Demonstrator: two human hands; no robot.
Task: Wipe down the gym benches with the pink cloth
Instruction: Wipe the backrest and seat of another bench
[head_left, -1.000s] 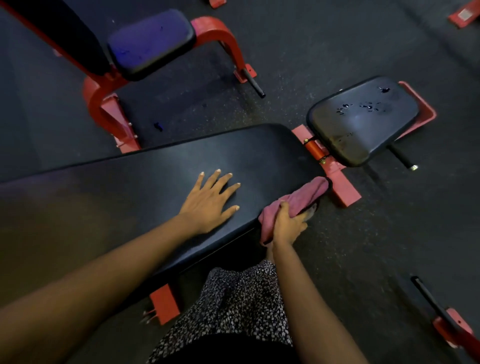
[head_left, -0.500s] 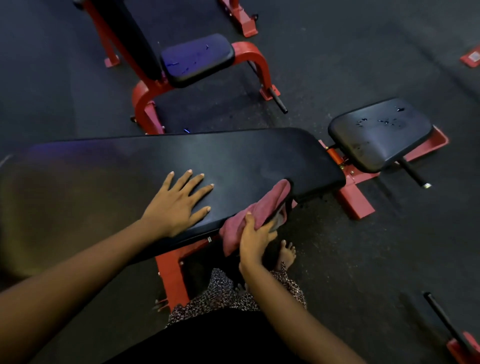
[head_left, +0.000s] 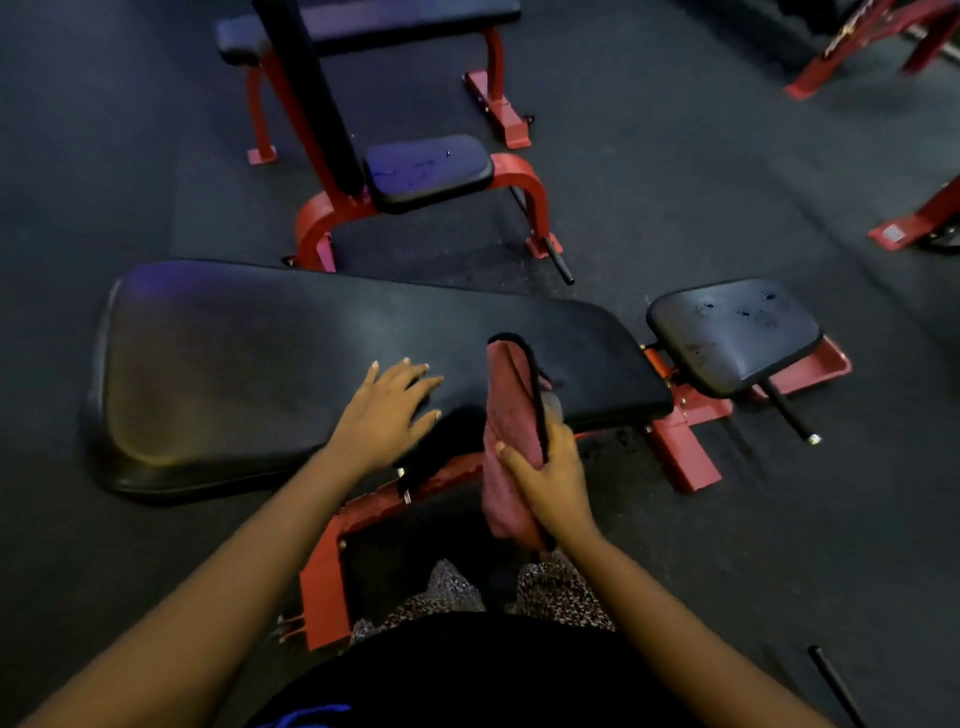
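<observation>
The right hand (head_left: 550, 478) has its fingers and thumb curled tight round the pink cloth (head_left: 511, 415). The cloth is bunched up and has a dark trim along one side. Its top end sticks up past the near edge of the long black pad (head_left: 260, 364). Its bottom end hangs down below the hand. I cannot tell if the cloth touches the pad.

The left hand (head_left: 387, 410) is just beside it. Its fingers are straight and spread out, and it holds nothing. It sits at the near edge of the long pad, palm down. It looks a bit blurry.

The long pad is flat and wide, and most of its top is bare out to the left of the hands. Its right end is rounded. Just past a small gap there is a smaller seat pad (head_left: 732, 332) with wet drops on it. Red frame (head_left: 680, 441) parts show under both pads, and a black peg (head_left: 787, 413) sticks out below the seat.

Behind the long pad, across a strip of floor, stands a second bench (head_left: 428, 169) on curved red legs. Its little seat also has drops on it. Another bench (head_left: 363, 21) stands farther back. More red frames (head_left: 878, 47) sit at the far right.

The floor (head_left: 727, 545) is dark, and there is open floor to the right of the person. A black bar (head_left: 836, 686) lies at the bottom right.
</observation>
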